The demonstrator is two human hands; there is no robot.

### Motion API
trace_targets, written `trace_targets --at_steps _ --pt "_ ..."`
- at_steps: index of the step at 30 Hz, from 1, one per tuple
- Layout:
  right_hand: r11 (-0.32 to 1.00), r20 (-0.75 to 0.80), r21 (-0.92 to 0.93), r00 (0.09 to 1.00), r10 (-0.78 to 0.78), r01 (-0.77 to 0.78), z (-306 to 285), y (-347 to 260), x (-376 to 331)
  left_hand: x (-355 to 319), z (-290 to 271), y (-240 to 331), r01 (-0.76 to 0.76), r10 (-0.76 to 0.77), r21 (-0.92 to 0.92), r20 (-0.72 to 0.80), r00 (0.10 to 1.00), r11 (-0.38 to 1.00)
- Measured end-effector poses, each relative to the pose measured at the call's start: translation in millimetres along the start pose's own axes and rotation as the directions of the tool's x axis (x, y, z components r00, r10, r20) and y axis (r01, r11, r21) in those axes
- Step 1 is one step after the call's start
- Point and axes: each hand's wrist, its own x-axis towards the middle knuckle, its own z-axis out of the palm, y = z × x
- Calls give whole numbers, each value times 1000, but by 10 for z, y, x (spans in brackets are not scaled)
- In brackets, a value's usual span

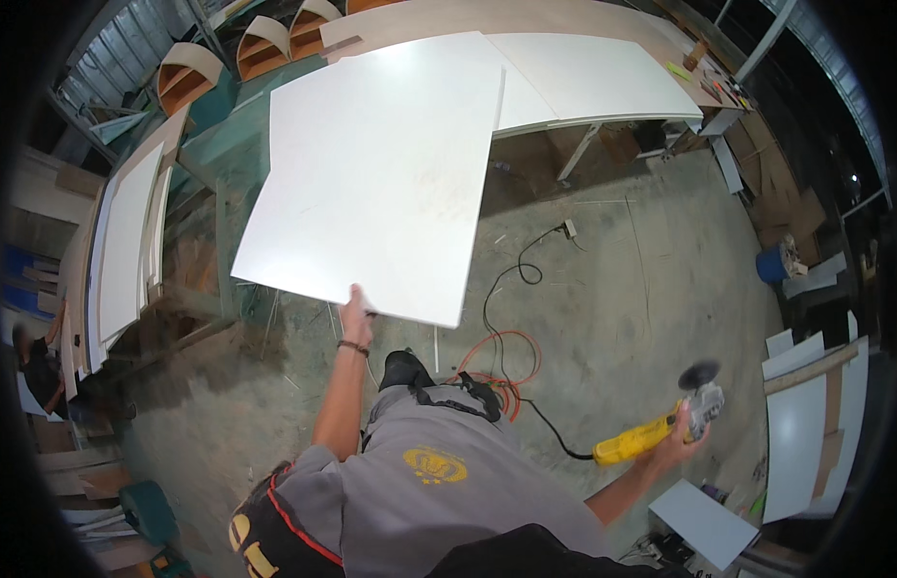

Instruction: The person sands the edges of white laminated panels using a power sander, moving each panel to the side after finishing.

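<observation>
Your large white panel (376, 173) lies tilted, far-left, its near edge lifted; your yellow angle grinder (660, 432) hangs near-right above the floor.

Left hand (355, 316) raised forward, grip closed; right hand (682, 431) out sideways, clenched.

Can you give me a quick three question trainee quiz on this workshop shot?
1. True or false: the left hand grips the near edge of the large white panel.
2. What does the right hand hold? A) hammer B) yellow angle grinder C) paintbrush
3. Fill in: the coiled cable on the concrete floor is ____ in colour.

Key: 1 true; 2 B; 3 orange.
</observation>
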Motion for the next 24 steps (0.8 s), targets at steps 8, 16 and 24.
trace_targets --at_steps 8,16,24 --pt "1000 163 13 986 17 -20 396 -123 -189 309 -1213 934 -270 440 428 -368 819 862" --pt "997 78 -81 997 0 6 1038 -171 -525 1270 -2116 1807 -299 518 624 -202 831 722" --pt "1000 70 -26 998 -4 6 2135 -259 -1112 2564 -2018 2765 -396 508 679 40 860 618"
